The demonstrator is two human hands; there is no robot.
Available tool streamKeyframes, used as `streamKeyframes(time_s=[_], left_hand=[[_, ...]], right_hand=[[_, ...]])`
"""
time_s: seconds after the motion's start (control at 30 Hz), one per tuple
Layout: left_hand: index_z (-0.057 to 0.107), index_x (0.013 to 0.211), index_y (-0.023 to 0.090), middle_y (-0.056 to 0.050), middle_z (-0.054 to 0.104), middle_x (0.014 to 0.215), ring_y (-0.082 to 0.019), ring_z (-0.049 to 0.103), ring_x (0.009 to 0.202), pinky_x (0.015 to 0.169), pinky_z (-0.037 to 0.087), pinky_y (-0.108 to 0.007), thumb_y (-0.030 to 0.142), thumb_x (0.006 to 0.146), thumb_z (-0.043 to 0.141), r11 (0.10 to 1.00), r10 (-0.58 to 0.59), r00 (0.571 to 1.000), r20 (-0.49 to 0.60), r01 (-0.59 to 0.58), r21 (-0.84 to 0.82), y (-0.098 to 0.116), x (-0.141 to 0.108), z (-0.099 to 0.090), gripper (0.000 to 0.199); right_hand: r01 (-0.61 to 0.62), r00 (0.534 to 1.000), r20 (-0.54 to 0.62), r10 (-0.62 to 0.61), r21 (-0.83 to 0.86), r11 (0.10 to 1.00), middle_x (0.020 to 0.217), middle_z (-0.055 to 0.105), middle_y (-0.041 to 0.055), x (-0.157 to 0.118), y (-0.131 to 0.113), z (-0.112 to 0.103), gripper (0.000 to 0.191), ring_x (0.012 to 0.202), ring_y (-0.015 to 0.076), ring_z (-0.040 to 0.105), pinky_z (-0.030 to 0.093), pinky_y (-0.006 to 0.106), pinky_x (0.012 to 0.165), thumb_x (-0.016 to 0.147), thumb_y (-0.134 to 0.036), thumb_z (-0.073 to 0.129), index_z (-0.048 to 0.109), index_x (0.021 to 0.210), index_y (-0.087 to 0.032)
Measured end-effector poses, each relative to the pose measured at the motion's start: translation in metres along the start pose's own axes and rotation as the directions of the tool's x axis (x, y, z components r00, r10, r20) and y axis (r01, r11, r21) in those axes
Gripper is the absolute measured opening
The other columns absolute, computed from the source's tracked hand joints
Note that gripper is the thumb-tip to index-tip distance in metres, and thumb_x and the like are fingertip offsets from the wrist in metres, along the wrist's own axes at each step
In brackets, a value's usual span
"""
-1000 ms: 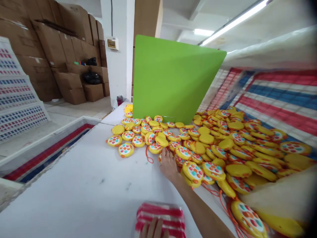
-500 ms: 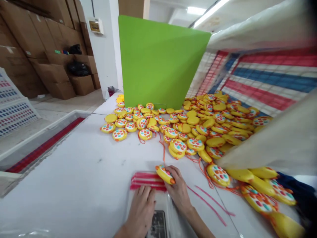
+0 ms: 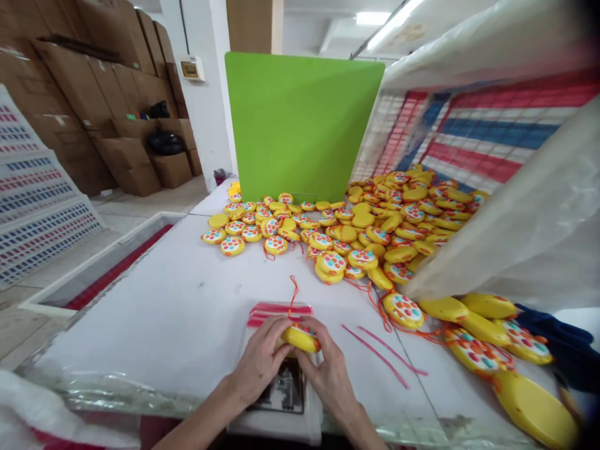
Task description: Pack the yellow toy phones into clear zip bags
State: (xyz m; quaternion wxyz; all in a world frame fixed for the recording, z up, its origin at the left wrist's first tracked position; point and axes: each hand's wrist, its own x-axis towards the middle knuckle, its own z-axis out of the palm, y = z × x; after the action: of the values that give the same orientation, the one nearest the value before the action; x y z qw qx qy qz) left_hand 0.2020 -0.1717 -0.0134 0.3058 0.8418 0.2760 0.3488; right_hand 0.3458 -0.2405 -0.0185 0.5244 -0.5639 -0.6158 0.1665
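Between my two hands is a yellow plastic toy (image 3: 301, 339) with an orange cord (image 3: 294, 294) looping away from its far side. My left hand (image 3: 262, 350) grips its left end, and my right hand (image 3: 325, 356) holds its right end, fingers curled round it. Just beneath lies a clear plastic bag or tray with pink-red stripes (image 3: 276, 310) at its far edge; a dark printed panel (image 3: 284, 390) shows below my hands. Two thin pink strips (image 3: 379, 356) lie on the table right of my right hand.
A large pile of similar yellow toys (image 3: 363, 219) with coloured dots covers the back and right of the white table (image 3: 164, 312). Behind it stands a green board (image 3: 300, 125). Translucent plastic sheeting (image 3: 506, 219) hangs at the right. A white crate (image 3: 112, 262) sits left of the table.
My right hand has brought the toy nearer to me, and my left hand has left the striped bag or tray to grip the toy too. The view has shifted slightly.
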Motion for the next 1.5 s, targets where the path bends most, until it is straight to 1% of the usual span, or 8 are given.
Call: streamKeyframes(time_s=[0.47, 0.7, 0.87, 0.97, 1.07, 1.27, 1.37, 1.5], left_hand=[[0.049, 0.11, 0.02, -0.005, 0.056, 0.11, -0.016, 0.052, 0.104, 0.093, 0.046, -0.036, 0.0, 0.077, 0.042, 0.993, -0.048, 0.998, 0.031, 0.044, 0.109, 0.014, 0.0, 0.006, 0.039], [0.041, 0.119, 0.019, -0.007, 0.052, 0.118, -0.019, 0.048, 0.111, 0.096, 0.043, -0.039, 0.011, 0.083, 0.046, 0.956, -0.159, 0.986, -0.045, 0.166, 0.243, 0.004, -0.005, 0.006, 0.037], [0.054, 0.105, 0.016, -0.008, 0.057, 0.107, -0.023, 0.053, 0.098, 0.086, 0.048, -0.041, 0.009, 0.083, 0.044, 0.834, -0.17, 0.982, 0.086, 0.097, 0.544, 0.0, -0.022, 0.023, 0.025], [0.056, 0.101, 0.015, -0.008, 0.059, 0.097, -0.022, 0.055, 0.089, 0.079, 0.049, -0.038, 0.007, 0.084, 0.04, 0.799, -0.128, 0.988, 0.088, 0.051, 0.6, 0.0, -0.022, 0.031, 0.025], [0.058, 0.091, 0.015, -0.007, 0.059, 0.088, -0.022, 0.053, 0.082, 0.073, 0.048, -0.038, 0.008, 0.086, 0.039, 0.815, -0.1, 0.988, 0.117, 0.014, 0.579, -0.001, -0.016, 0.031, 0.021], [0.055, 0.09, 0.015, -0.006, 0.058, 0.088, -0.022, 0.051, 0.083, 0.076, 0.045, -0.038, 0.007, 0.082, 0.044, 0.915, -0.252, 0.963, 0.097, 0.204, 0.349, 0.001, -0.012, 0.02, 0.016], [0.048, 0.11, 0.016, -0.007, 0.058, 0.098, -0.021, 0.05, 0.09, 0.079, 0.045, -0.035, 0.004, 0.077, 0.048, 0.929, -0.343, 0.936, 0.077, 0.326, 0.175, -0.001, -0.014, 0.013, 0.036], [0.052, 0.113, 0.02, -0.006, 0.06, 0.098, -0.02, 0.051, 0.09, 0.081, 0.044, -0.036, 0.008, 0.083, 0.041, 0.964, -0.255, 0.957, 0.139, 0.24, 0.116, -0.007, -0.013, 0.007, 0.035]], right_hand=[[0.041, 0.998, -0.048, -0.04, 0.018, 0.999, 0.097, 0.057, 0.0052, -0.007, 0.005, 0.003, 0.02, 0.092, 0.0181, 0.057, 0.047, 0.03, 0.08, 0.086, -0.02, 0.05, 0.049, 0.106, -0.024], [-0.15, 0.987, 0.048, 0.152, -0.036, 0.988, 0.103, 0.06, 0.0072, 0.014, 0.017, -0.019, 0.026, 0.095, 0.022, 0.055, 0.046, 0.036, 0.084, 0.082, -0.027, 0.053, 0.054, 0.108, -0.022], [-0.563, 0.822, 0.154, 0.548, 0.368, 0.741, 0.096, 0.06, 0.0081, 0.022, 0.022, -0.031, 0.042, 0.076, 0.019, 0.058, 0.049, 0.025, 0.052, 0.079, -0.044, 0.056, 0.05, 0.108, -0.016], [-0.63, 0.747, 0.235, 0.622, 0.549, 0.549, 0.1, 0.059, 0.0069, 0.02, 0.016, -0.029, 0.042, 0.078, 0.0171, 0.058, 0.049, 0.023, 0.053, 0.077, -0.044, 0.061, 0.051, 0.108, -0.017], [-0.652, 0.715, 0.283, 0.64, 0.599, 0.464, 0.098, 0.06, 0.006, 0.019, 0.012, -0.026, 0.04, 0.077, 0.0172, 0.059, 0.049, 0.024, 0.054, 0.075, -0.043, 0.064, 0.053, 0.104, -0.019], [-0.713, 0.657, 0.317, 0.684, 0.556, 0.427, 0.094, 0.06, 0.0052, 0.014, 0.008, -0.034, 0.04, 0.075, 0.0172, 0.058, 0.048, 0.023, 0.051, 0.073, -0.046, 0.065, 0.053, 0.101, -0.02], [-0.75, 0.644, 0.309, 0.7, 0.436, 0.497, 0.09, 0.06, 0.0044, 0.007, 0.006, -0.042, 0.044, 0.072, 0.017, 0.057, 0.049, 0.024, 0.049, 0.073, -0.048, 0.063, 0.052, 0.105, -0.02], [-0.791, 0.61, 0.471, 0.637, 0.321, 0.521, 0.09, 0.063, 0.0062, 0.004, 0.0, -0.053, 0.053, 0.068, 0.0187, 0.06, 0.052, 0.028, 0.051, 0.07, -0.048, 0.066, 0.052, 0.112, -0.019]])
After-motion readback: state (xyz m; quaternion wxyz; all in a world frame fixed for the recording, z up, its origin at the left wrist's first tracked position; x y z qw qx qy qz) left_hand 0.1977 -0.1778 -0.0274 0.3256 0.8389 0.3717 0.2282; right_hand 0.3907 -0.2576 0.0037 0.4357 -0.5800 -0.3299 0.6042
